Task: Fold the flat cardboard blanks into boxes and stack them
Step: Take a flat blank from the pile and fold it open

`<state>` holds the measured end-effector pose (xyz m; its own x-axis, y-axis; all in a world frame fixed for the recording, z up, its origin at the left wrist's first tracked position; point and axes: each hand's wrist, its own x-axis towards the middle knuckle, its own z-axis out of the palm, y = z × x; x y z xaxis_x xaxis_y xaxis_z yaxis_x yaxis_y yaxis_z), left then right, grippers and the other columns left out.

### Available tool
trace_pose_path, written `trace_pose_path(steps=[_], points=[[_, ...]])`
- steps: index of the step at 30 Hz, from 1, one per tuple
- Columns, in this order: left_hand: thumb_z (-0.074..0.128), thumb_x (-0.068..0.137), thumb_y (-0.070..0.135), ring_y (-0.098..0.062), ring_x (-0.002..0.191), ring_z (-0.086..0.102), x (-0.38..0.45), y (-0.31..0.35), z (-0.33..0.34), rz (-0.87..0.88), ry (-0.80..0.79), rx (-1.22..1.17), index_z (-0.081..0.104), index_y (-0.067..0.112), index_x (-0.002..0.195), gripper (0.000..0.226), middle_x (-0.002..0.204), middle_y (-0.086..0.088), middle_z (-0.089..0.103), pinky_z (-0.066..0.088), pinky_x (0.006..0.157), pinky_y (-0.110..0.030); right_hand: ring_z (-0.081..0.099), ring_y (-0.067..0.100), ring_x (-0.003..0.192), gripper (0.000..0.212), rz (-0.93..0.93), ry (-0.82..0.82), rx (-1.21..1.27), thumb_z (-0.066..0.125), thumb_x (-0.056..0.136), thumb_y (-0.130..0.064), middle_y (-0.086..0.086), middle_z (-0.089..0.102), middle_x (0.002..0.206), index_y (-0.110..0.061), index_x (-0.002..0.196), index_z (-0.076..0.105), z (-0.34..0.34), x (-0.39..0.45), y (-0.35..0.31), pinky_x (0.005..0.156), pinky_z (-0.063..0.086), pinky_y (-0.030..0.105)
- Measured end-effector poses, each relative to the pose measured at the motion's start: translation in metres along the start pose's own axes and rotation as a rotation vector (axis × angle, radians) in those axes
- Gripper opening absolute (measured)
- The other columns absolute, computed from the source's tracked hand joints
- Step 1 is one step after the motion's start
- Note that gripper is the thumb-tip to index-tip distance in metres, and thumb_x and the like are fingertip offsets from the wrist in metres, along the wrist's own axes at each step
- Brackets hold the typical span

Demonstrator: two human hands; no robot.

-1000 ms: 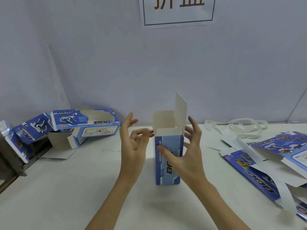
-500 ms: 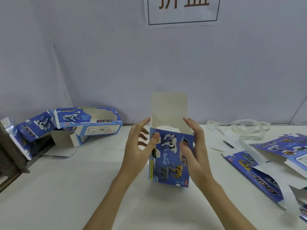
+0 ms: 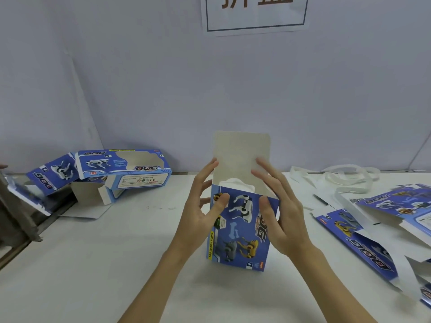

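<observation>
A blue toy-dog box point(image 3: 240, 231) stands upright on the white table point(image 3: 93, 264) in the middle, printed front toward me. Its top is open and the plain lid flap point(image 3: 241, 155) sticks straight up at the back. My left hand point(image 3: 198, 220) holds the upper left corner, thumb on the front and fingers along the side. My right hand point(image 3: 284, 217) holds the upper right corner, thumb on the front, fingers reaching behind to the flap. Folded boxes point(image 3: 123, 169) lie at the far left. Flat blanks point(image 3: 363, 243) lie at the right.
Loose white paper strips point(image 3: 345, 176) lie at the back right by the wall. A dark frame point(image 3: 18, 217) borders the table's left edge. A paper sign point(image 3: 254, 12) hangs on the wall above.
The box has turned from its narrow side to its wide printed front facing me. Both hands have come onto its top corners, and the lid flap now stands broadside behind them.
</observation>
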<state>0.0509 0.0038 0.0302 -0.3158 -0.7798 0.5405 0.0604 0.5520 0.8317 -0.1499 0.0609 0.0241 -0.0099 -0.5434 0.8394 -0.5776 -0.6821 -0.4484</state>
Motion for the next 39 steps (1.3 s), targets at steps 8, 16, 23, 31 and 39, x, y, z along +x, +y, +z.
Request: trace_pose_path(steps=[8, 16, 23, 31, 39], points=[[0.065, 0.092, 0.053, -0.036, 0.142, 0.050, -0.004, 0.011, 0.006, -0.065, -0.014, -0.087, 0.039, 0.054, 0.153, 0.066, 0.157, 0.003, 0.050, 0.053, 0.100, -0.064, 0.064, 0.024, 0.131, 0.060, 0.332, 0.016, 0.394, 0.052, 0.100, -0.066, -0.012, 0.049, 0.158, -0.028, 0.147, 0.050, 0.003, 0.006, -0.012, 0.078, 0.066, 0.040], [0.067, 0.098, 0.040, -0.025, 0.135, 0.058, -0.004, 0.014, 0.010, -0.003, -0.008, -0.152, 0.060, 0.038, 0.138, 0.041, 0.148, 0.011, 0.057, 0.060, 0.088, -0.063, 0.059, 0.027, 0.136, 0.038, 0.355, 0.017, 0.392, 0.052, 0.106, -0.040, -0.014, 0.044, 0.159, -0.036, 0.143, 0.050, 0.004, 0.007, -0.009, 0.085, 0.065, 0.043], [0.066, 0.086, 0.073, -0.020, 0.106, 0.068, 0.000, 0.011, 0.007, 0.090, 0.130, -0.055, 0.068, 0.029, 0.096, 0.045, 0.112, 0.007, 0.067, 0.062, 0.073, -0.054, 0.061, 0.030, 0.133, 0.047, 0.198, 0.129, 0.241, 0.053, 0.107, -0.034, -0.001, 0.052, 0.155, -0.019, 0.151, 0.045, 0.018, -0.003, -0.014, 0.102, 0.055, 0.054], [0.049, 0.105, 0.053, -0.010, 0.120, 0.061, -0.001, 0.008, 0.015, 0.132, 0.179, 0.014, 0.069, 0.022, 0.097, 0.038, 0.128, 0.015, 0.054, 0.064, 0.075, -0.036, 0.067, 0.029, 0.104, 0.045, 0.254, 0.243, 0.181, 0.048, 0.106, -0.052, -0.003, 0.066, 0.112, -0.009, 0.101, 0.061, 0.013, 0.000, -0.016, 0.070, 0.058, 0.060], [0.060, 0.094, 0.058, -0.001, 0.109, 0.069, 0.001, 0.016, 0.016, 0.033, 0.182, -0.086, 0.073, 0.021, 0.098, 0.039, 0.144, 0.020, 0.048, 0.062, 0.070, -0.026, 0.059, 0.026, 0.132, 0.039, 0.251, 0.321, 0.179, 0.047, 0.107, -0.045, -0.005, 0.048, 0.154, -0.012, 0.104, 0.066, 0.017, 0.002, -0.021, 0.082, 0.062, 0.050]])
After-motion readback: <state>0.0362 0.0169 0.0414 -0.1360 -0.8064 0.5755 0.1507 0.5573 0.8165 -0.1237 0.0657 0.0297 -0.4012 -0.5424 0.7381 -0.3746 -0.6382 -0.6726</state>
